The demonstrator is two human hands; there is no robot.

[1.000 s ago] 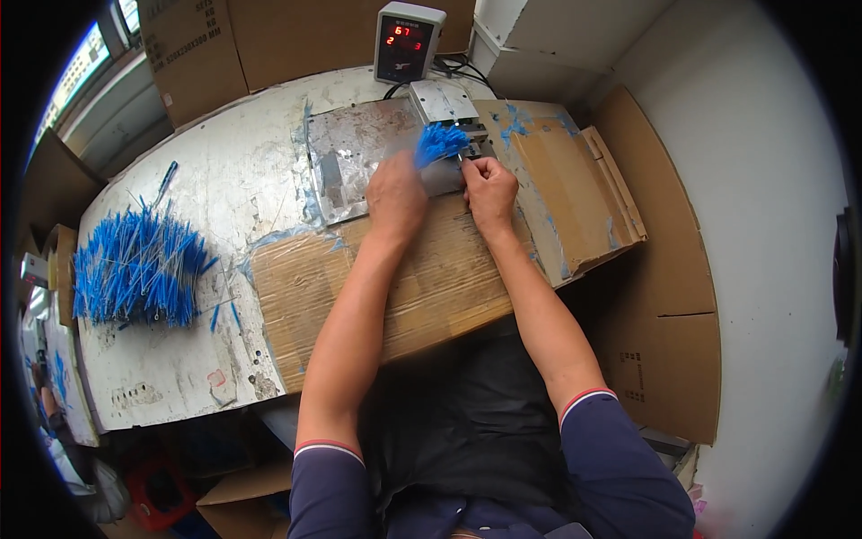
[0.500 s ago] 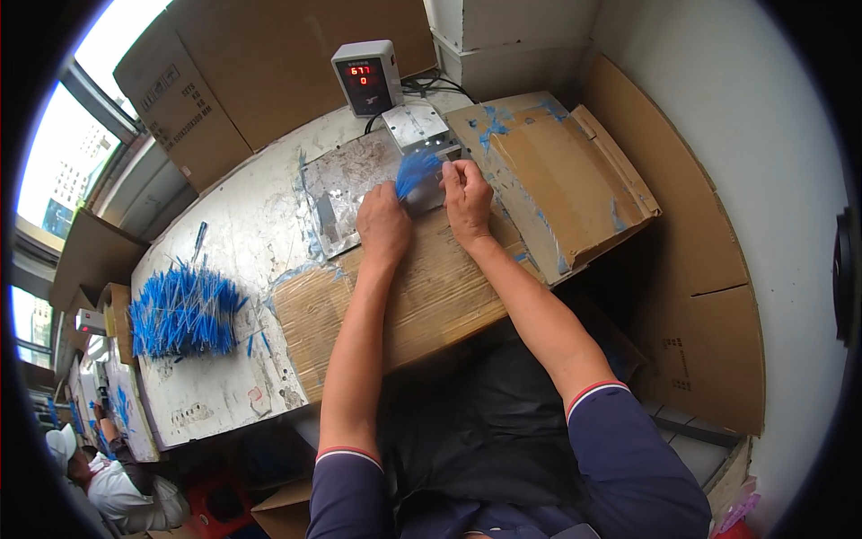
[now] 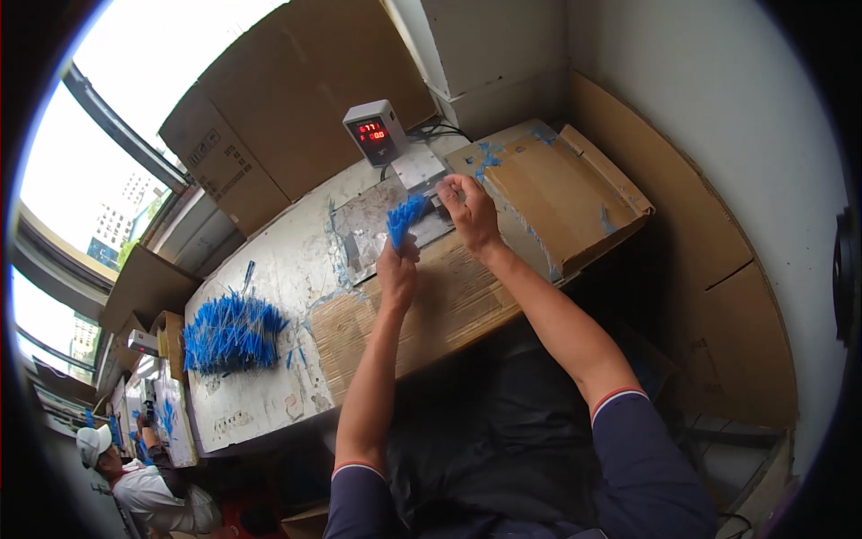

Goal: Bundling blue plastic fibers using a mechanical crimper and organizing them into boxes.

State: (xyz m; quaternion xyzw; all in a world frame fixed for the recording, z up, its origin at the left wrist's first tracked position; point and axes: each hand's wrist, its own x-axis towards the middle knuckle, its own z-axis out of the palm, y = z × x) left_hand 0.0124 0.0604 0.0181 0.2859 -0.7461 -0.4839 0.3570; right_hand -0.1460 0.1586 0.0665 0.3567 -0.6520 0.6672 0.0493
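My left hand (image 3: 397,268) is closed around the lower end of a bunch of thin blue strips (image 3: 405,220), whose tips fan upward. It is just above the near edge of a metal plate (image 3: 370,211). To its right, my right hand (image 3: 471,214) is raised with the fingers curled together beside a small metal block (image 3: 419,168). Anything pinched in those fingers is too small to make out. Off to the left on the table lies a large pile of blue strips with thin pale strands (image 3: 233,332).
A white box with a red lit display (image 3: 374,132) stands behind the metal block, cables beside it. A cardboard box (image 3: 566,193) sits to the right. Flat cardboard (image 3: 431,310) covers the table's near edge. At lower left another person (image 3: 148,485) works at a bench.
My left hand has drawn the blue bunch back, apart from my right hand, and tilted it more upright. The red display reads differently. The whole view has shifted a little.
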